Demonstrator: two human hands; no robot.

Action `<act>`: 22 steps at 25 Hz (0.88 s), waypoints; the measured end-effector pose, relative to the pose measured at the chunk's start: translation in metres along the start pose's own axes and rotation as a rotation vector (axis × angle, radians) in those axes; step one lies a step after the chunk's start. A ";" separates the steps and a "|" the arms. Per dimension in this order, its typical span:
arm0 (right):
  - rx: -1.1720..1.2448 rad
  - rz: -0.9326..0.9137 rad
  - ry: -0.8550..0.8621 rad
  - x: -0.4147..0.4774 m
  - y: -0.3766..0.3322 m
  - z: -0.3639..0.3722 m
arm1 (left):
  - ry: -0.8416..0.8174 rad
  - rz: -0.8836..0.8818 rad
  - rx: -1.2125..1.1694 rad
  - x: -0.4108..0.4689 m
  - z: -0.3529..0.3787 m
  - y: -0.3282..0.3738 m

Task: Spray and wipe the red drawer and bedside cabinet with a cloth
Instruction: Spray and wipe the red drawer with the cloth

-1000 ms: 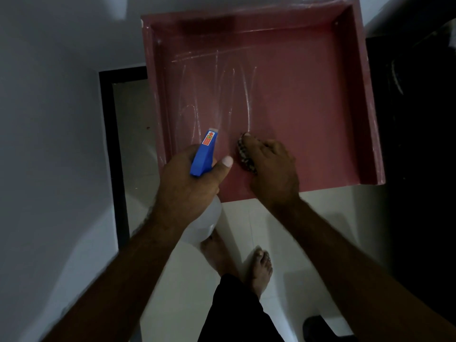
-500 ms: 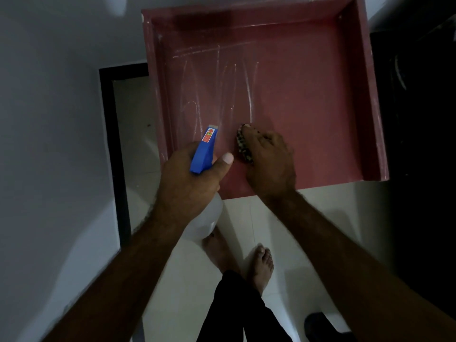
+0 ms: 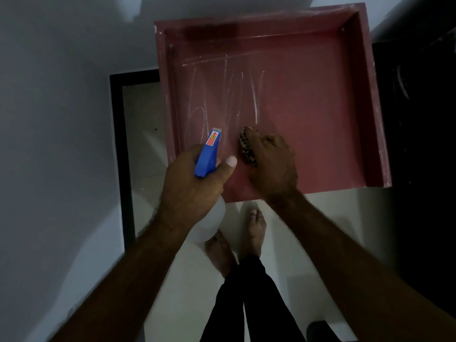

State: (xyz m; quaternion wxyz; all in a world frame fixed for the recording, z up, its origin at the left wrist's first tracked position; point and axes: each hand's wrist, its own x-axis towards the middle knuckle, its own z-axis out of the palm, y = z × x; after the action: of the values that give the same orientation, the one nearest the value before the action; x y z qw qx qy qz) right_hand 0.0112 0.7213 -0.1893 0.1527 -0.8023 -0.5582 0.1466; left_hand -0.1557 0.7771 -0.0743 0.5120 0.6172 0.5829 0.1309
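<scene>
drawer [image 3: 308, 107]: red, open-topped, seen from straight above, sticking out over the pale floor [image 3: 187, 280]
in drawer: cloth [image 3: 246, 146] and pale wet streaks [image 3: 256, 99]; streaks run from the far edge toward the near one, on the left half of the bottom
cloth: patterned, dark and light, bunched up; lies on the drawer bottom near the near edge, left of centre
right hand [image 3: 271, 164]: on top of the cloth, fingers curled over it, pressing it onto the drawer bottom
spray bottle [image 3: 208, 156]: blue head, whitish body; nozzle points into the drawer, over its near-left corner
left hand [image 3: 190, 183]: wrapped around the bottle neck, thumb along the right side; trigger finger hidden
feet [image 3: 255, 230]: bare, on the floor just below the drawer's near edge
right of drawer: dark unit [image 3: 419, 144], too dim to identify
left of drawer: grey wall [image 3: 61, 119]
</scene>
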 end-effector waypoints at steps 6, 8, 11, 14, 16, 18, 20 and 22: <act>0.021 0.119 0.031 0.005 0.006 -0.001 | 0.007 -0.009 -0.022 0.000 0.000 -0.003; 0.010 -0.029 -0.031 0.000 -0.007 0.006 | 0.005 -0.055 -0.065 0.000 0.002 -0.001; -0.026 -0.148 -0.064 0.003 0.004 0.003 | -0.014 -0.068 -0.070 -0.001 0.004 0.002; 0.014 0.060 0.042 0.010 0.028 -0.007 | -0.012 -0.064 -0.067 0.001 0.005 0.006; 0.024 0.142 0.070 0.013 0.028 -0.009 | -0.003 -0.072 -0.060 0.003 0.005 0.008; 0.009 0.090 0.033 0.012 0.013 -0.004 | 0.005 -0.091 -0.079 0.006 0.006 0.011; 0.002 -0.053 -0.024 0.009 0.000 0.003 | 0.017 -0.108 -0.095 0.009 0.008 0.014; -0.017 -0.152 -0.064 0.011 0.004 0.001 | 0.018 -0.109 -0.090 0.011 0.009 0.018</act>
State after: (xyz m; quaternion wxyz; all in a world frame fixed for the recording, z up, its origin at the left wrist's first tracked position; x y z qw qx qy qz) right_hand 0.0177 0.7301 -0.1929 0.1388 -0.7538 -0.6232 0.1555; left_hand -0.1352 0.7860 -0.0696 0.5404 0.5596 0.6137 0.1345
